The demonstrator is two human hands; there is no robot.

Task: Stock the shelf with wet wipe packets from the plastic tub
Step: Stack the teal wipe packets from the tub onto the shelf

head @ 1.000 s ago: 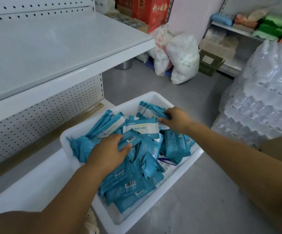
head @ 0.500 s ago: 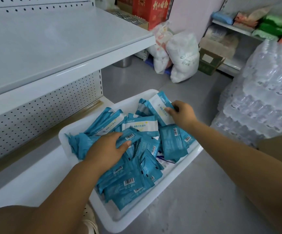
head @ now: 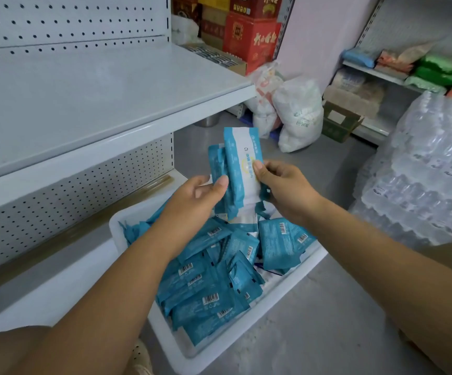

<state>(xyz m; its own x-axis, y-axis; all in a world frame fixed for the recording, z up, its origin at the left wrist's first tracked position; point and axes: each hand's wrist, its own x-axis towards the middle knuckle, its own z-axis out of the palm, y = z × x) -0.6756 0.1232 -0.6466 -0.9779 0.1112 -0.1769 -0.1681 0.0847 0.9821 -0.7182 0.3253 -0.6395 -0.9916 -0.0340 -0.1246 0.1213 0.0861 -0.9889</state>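
- Head view: both hands are up over the far end of the white tub (head: 165, 338), holding a small bunch of wet wipe packets (head: 239, 169) upright between them.
- left hand (head: 195, 197) grips the bunch from the left side, thumb on front.
- right hand (head: 284, 190) pinches the front packet with the white panel.
- loose packets (head: 211, 288) are heaped in the tub.
- shelf (head: 84, 98) sits up left of the tub.

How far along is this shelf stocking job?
Barely started. The visible shelf shows no packets yet. In hand: the left hand and right hand hold a small bundle upright above the tub. Left to do: a big pile waits in the tub.
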